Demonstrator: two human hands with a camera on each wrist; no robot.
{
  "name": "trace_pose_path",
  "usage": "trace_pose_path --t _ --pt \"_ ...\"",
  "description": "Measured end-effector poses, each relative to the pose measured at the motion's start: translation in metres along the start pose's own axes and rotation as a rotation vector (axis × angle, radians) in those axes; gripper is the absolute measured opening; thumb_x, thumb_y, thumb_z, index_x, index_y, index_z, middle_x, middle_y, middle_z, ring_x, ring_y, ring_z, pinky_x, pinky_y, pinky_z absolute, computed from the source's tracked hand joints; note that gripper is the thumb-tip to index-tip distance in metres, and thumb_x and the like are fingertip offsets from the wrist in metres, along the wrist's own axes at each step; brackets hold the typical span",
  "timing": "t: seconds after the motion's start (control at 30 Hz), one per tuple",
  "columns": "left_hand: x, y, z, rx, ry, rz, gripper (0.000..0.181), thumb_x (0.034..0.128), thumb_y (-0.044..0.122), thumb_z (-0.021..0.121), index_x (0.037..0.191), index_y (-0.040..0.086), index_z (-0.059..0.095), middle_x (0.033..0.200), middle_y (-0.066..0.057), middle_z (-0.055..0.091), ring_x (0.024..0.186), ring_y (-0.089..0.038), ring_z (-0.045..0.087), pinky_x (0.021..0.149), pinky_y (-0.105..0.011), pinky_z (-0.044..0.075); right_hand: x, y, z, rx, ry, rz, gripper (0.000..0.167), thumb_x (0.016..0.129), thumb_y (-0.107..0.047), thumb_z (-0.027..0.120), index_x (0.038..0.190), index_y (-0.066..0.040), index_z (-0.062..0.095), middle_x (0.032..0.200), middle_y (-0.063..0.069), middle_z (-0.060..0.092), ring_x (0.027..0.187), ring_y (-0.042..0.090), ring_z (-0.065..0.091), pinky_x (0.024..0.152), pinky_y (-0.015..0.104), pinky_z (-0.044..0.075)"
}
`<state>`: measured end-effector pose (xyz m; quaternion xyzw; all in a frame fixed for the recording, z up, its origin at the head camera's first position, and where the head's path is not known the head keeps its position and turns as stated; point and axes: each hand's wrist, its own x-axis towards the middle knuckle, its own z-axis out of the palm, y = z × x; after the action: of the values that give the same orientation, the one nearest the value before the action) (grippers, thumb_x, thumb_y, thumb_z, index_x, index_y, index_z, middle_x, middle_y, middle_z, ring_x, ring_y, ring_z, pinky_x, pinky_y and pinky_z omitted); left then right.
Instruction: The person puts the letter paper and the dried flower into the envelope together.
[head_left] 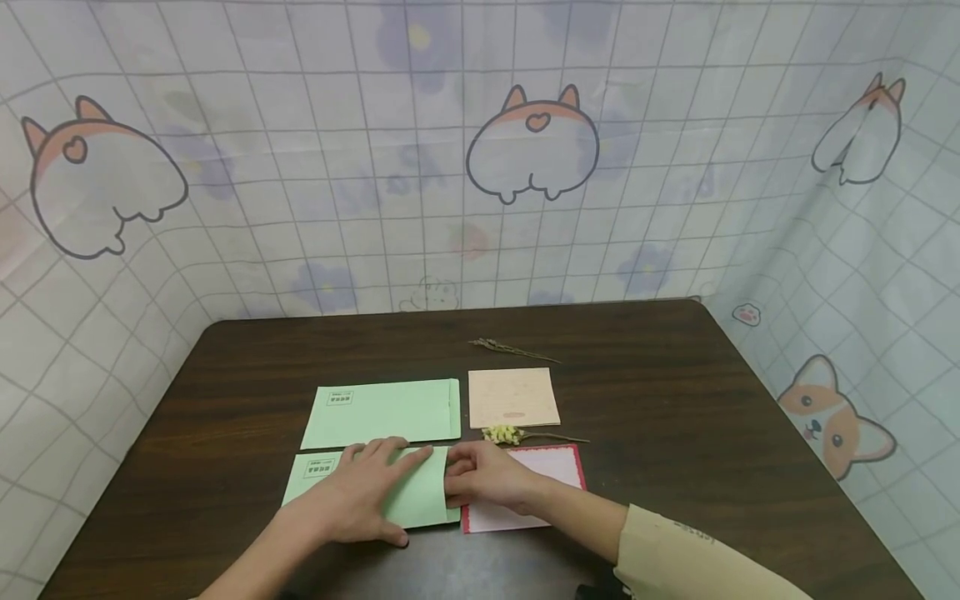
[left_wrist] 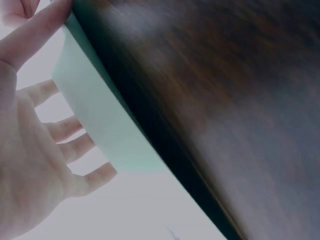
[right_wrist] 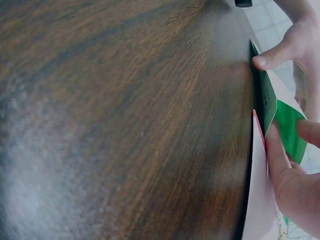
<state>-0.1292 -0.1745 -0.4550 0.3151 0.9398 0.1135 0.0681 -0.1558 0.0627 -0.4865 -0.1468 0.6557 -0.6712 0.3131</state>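
Note:
A light green envelope (head_left: 422, 500) lies on the dark table, its mouth facing right. My left hand (head_left: 358, 493) rests across it with spread fingers, the thumb near its close edge. At the mouth, my right hand (head_left: 491, 479) pinches the envelope's edge between thumb and fingers. The right wrist view shows the mouth parted, with a brighter green inside (right_wrist: 289, 125). Under my right hand lies a pale pink card (head_left: 555, 467) with a red scalloped border, partly hidden by that hand. A yellow dried flower (head_left: 504, 434) lies just beyond the card.
Behind the near envelope is a second green envelope (head_left: 382, 414). A beige card (head_left: 513, 396) lies to its right, with a thin dried sprig (head_left: 510, 347) farther back. A patterned curtain (head_left: 660, 167) stands around the table (head_left: 645, 375). A dark object (head_left: 600, 590) shows at the bottom edge.

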Motion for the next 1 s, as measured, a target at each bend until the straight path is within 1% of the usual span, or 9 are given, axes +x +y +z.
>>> trace_pose_path --t 0.17,0.37,0.57,0.63,0.77,1.0 --pt "-0.001 -0.002 -0.003 0.003 0.001 0.007 0.104 0.0684 0.047 0.093 0.156 0.019 0.045 0.14 -0.012 0.048 0.129 -0.031 0.046 0.097 -0.062 0.039 0.0 -0.002 -0.001 0.005 -0.01 0.011 0.036 0.093 0.008 0.066 0.126 0.015 0.055 0.097 0.016 0.073 0.086 0.021 0.072 0.081 0.041 0.06" --pt "-0.002 -0.001 -0.006 -0.004 0.005 0.018 0.102 0.0692 0.046 0.093 0.155 0.017 0.046 0.138 -0.011 0.049 0.127 -0.031 0.049 0.096 -0.06 0.04 -0.004 -0.005 -0.005 -0.008 -0.022 0.041 0.04 0.095 0.002 0.067 0.131 0.013 0.054 0.103 0.017 0.073 0.09 0.024 0.073 0.083 0.041 0.059" --pt "-0.002 -0.001 -0.006 0.005 -0.011 0.017 0.103 0.0688 0.046 0.093 0.156 0.019 0.045 0.138 -0.011 0.049 0.127 -0.031 0.049 0.095 -0.059 0.041 -0.012 -0.009 -0.013 -0.011 -0.015 0.058 0.034 0.094 0.001 0.07 0.124 0.009 0.058 0.099 0.018 0.073 0.089 0.029 0.074 0.082 0.042 0.06" --pt "-0.002 -0.001 -0.006 0.007 -0.015 0.017 0.104 0.0686 0.047 0.093 0.156 0.019 0.044 0.138 -0.011 0.049 0.127 -0.031 0.049 0.094 -0.059 0.041 -0.014 -0.011 -0.016 -0.014 -0.017 0.053 0.032 0.094 0.0 0.07 0.123 0.008 0.059 0.098 0.019 0.073 0.089 0.029 0.074 0.082 0.041 0.06" --pt "-0.002 -0.002 -0.006 -0.002 -0.018 0.016 0.104 0.0685 0.046 0.093 0.156 0.019 0.044 0.139 -0.011 0.049 0.127 -0.031 0.048 0.096 -0.059 0.041 -0.02 -0.012 -0.024 -0.041 -0.015 0.037 0.031 0.095 -0.003 0.071 0.122 0.008 0.062 0.1 0.02 0.073 0.089 0.029 0.073 0.081 0.042 0.06" --pt "-0.002 -0.002 -0.006 -0.014 -0.03 0.006 0.103 0.0694 0.044 0.092 0.157 0.019 0.044 0.141 -0.01 0.048 0.13 -0.031 0.047 0.099 -0.059 0.039 -0.033 -0.011 -0.047 -0.099 0.01 0.04 0.03 0.096 -0.008 0.072 0.121 0.006 0.065 0.1 0.02 0.072 0.086 0.028 0.071 0.081 0.042 0.06"
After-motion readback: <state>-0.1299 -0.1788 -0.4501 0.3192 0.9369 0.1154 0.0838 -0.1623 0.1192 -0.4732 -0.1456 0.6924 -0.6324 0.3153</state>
